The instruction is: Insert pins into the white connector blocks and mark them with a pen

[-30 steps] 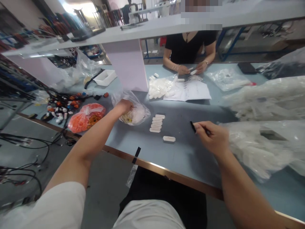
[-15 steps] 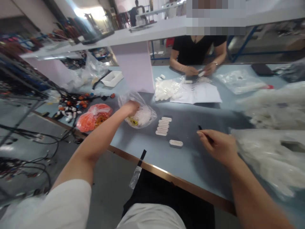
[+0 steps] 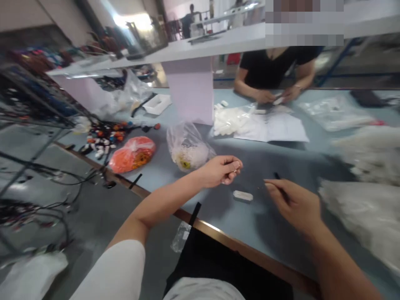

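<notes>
My left hand (image 3: 222, 171) is closed above the table, its fingers curled over something pale and too small to make out. Behind its wrist stands an open clear plastic bag (image 3: 200, 153) of small white pieces with a yellow label. My right hand (image 3: 295, 205) is pinched, with a slim black stick-like tool (image 3: 277, 176) poking out past the fingers; its kind is unclear. Between both hands a single oblong white plastic piece (image 3: 243, 196) lies flat on the table. The row of similar white pieces is hidden behind my left hand and forearm.
A knotted bag of orange parts (image 3: 133, 154) and a heap of wired connectors (image 3: 106, 135) lie to the left. Large bags (image 3: 359, 212) fill the right. Across the table, a person in black handles a white piece near papers (image 3: 278, 127) and white parts (image 3: 231, 118).
My left hand has come out of the clear bag and moved right, now closed in front of the row of white pieces. My right hand keeps its pinch. The view has shifted slightly left.
</notes>
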A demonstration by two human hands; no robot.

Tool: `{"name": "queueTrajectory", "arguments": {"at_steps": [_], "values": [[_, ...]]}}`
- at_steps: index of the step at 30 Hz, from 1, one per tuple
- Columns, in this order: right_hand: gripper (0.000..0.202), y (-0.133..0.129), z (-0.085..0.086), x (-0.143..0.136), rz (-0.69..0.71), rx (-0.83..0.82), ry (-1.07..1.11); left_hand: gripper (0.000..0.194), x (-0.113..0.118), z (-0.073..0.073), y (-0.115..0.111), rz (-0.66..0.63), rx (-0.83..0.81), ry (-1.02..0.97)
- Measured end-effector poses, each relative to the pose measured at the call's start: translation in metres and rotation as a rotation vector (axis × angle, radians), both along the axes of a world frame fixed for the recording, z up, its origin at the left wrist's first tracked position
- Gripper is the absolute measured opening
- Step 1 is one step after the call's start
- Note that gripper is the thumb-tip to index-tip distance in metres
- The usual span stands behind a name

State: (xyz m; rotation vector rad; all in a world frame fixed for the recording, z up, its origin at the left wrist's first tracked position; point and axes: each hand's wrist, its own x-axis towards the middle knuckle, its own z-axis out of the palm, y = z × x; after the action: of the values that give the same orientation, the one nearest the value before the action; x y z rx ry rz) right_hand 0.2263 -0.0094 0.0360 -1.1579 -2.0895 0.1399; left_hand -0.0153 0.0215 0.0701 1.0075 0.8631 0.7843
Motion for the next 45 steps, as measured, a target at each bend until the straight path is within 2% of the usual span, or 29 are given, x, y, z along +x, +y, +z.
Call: {"name": "queueTrajectory", "arguments": {"at_steps": [2, 3, 6, 9, 15, 21, 24, 26, 30, 34, 35, 37, 40, 42, 45], "values": [[0.025, 0.001, -0.001, -0.005, 0.018, -0.032, 0.013, 0.024, 0.018, -0.013, -0.002, 0.08, -0.205, -0.211], [0.025, 0.002, -0.001, -0.006, 0.021, -0.04, 0.027, 0.025, 0.024, -0.017, -0.003, 0.088, -0.238, -0.244], [0.022, 0.006, -0.002, -0.008, -0.014, -0.09, 0.086, 0.022, 0.031, -0.027, -0.002, 0.059, -0.304, -0.286], [0.018, 0.008, 0.0, -0.011, -0.012, -0.143, 0.161, 0.018, 0.027, -0.032, -0.003, 0.02, -0.359, -0.272], [0.014, 0.005, -0.002, -0.022, 0.137, -0.204, 0.222, 0.021, 0.024, -0.035, -0.007, 0.007, -0.365, -0.124], [0.013, 0.004, -0.012, -0.026, 0.177, -0.222, 0.186, 0.026, 0.029, -0.039, -0.012, -0.071, -0.371, -0.021], [0.015, 0.004, -0.011, -0.025, 0.209, -0.234, 0.173, 0.028, 0.028, -0.038, -0.013, -0.088, -0.367, 0.018], [0.014, 0.005, -0.008, -0.022, 0.201, -0.242, 0.182, 0.025, 0.027, -0.037, -0.012, -0.067, -0.352, 0.029], [0.008, 0.011, -0.007, -0.01, 0.102, -0.292, 0.167, 0.012, 0.021, -0.034, -0.005, 0.057, -0.324, -0.043], [0.009, 0.017, -0.016, -0.003, 0.162, -0.417, 0.042, 0.009, 0.012, -0.032, 0.004, 0.065, -0.3, -0.072], [0.01, 0.018, -0.018, -0.003, 0.19, -0.435, 0.014, 0.013, 0.01, -0.03, 0.005, 0.049, -0.276, -0.025], [0.009, 0.018, -0.021, -0.004, 0.234, -0.46, -0.029, 0.025, 0.005, -0.026, 0.007, -0.03, -0.149, 0.197], [0.009, 0.017, -0.022, -0.006, 0.245, -0.482, -0.05, 0.032, 0.0, -0.023, 0.005, -0.233, 0.28, 0.732], [0.009, 0.016, -0.021, -0.007, 0.235, -0.497, -0.059, 0.036, 0.0, -0.027, 0.002, -0.304, 0.544, 0.984], [0.007, 0.017, -0.02, -0.007, 0.222, -0.533, -0.076, 0.048, 0.004, -0.04, -0.005, -0.39, 0.703, 1.152]]}}
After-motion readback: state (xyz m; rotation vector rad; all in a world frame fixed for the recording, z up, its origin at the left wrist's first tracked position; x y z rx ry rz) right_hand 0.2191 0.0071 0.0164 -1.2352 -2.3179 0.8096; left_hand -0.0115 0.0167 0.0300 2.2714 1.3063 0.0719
